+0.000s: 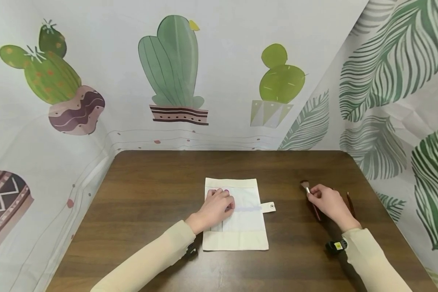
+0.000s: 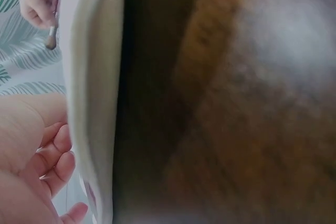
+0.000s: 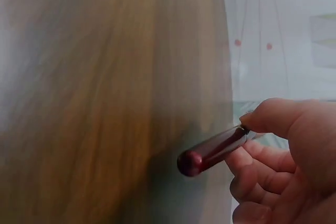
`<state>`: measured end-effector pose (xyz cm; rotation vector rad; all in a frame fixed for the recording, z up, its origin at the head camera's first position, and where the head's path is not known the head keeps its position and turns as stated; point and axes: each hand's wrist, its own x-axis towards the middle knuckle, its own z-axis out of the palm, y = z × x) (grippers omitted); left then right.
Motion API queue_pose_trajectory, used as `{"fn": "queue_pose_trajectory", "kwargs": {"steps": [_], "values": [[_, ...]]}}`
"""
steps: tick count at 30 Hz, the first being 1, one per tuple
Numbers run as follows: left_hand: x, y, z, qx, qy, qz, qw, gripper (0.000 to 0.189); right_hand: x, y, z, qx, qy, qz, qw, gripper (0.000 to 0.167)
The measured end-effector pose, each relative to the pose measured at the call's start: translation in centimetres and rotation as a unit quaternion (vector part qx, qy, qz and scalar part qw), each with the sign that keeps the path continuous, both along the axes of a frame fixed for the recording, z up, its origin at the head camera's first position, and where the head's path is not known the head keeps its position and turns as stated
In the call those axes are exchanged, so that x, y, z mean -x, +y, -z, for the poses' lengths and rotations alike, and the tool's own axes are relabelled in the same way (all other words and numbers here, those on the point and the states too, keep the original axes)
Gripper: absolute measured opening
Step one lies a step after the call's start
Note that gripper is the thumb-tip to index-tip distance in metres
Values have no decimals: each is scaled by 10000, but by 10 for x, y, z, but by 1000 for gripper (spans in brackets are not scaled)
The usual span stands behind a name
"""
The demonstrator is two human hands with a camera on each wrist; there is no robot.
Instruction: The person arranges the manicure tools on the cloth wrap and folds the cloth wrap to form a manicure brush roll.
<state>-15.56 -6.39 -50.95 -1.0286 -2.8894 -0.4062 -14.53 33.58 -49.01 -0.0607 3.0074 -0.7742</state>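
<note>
My left hand [image 1: 213,207] rests on an unfolded pale cloth brush case [image 1: 244,241], its fingers loosely bent over the left half. A short strap with a snap [image 1: 271,207] sticks out from the case's right side. To the right, my right hand [image 1: 328,205] pinches a makeup brush [image 1: 315,211] between thumb and fingers near its metal collar. The brown bristles point away from me, and the glossy dark red handle [image 3: 215,153] slants down toward the table in the right wrist view. In the left wrist view, the case's edge [image 2: 94,98] stands beside the left fingers [image 2: 58,171].
Another slim brush [image 1: 351,205] lies on the brown wooden table [image 1: 149,194], just right of my right hand and partly behind it. Walls draped with cactus and leaf prints enclose the table at the back and sides.
</note>
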Motion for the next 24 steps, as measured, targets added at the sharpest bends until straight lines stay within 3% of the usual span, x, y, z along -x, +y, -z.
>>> {"fn": "queue_pose_trajectory", "kwargs": {"steps": [15,24], "values": [[-2,3,-2,-17,148,-73,9999,14,12,-56,-20,806,176,-273,9962,23],[-2,2,0,-119,247,-59,9996,16,17,-81,-21,1129,167,-424,9926,20]]}}
